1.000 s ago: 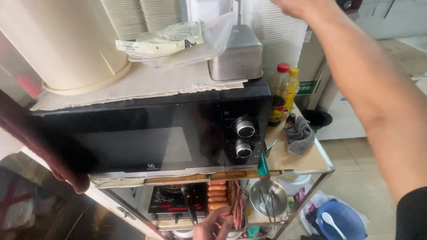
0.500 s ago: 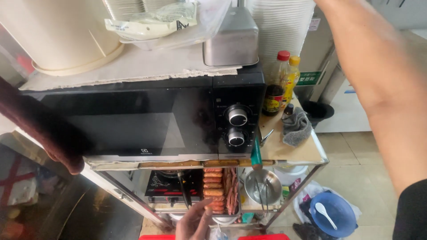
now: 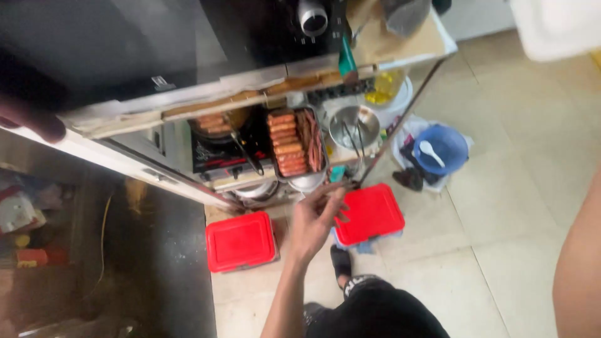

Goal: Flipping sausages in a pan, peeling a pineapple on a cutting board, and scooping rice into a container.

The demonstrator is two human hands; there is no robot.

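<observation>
Your left hand [image 3: 316,219] reaches down toward the lower shelf of the cart, fingers spread and loose, holding nothing. Its fingertips are just below the front edge of the metal tray of sausages [image 3: 294,144], close to it, though you cannot tell whether they touch. That tray sits on the lower shelf, under the black microwave [image 3: 188,37], with a small stove [image 3: 219,150] to its left and a steel bowl [image 3: 354,125] holding tongs to its right.

Your right arm [image 3: 579,269] runs up the right edge of the view; its hand is out of the picture, so its grip cannot be told.

On the tiled floor below your left hand lie two red lids: one red lid [image 3: 241,241] left of your wrist, the other red lid [image 3: 369,213] just right of your fingers. A blue bowl [image 3: 441,147] with a white spoon stands further right on the floor. A dark fingertip of another hand [image 3: 37,122] rests at the far left edge.
</observation>
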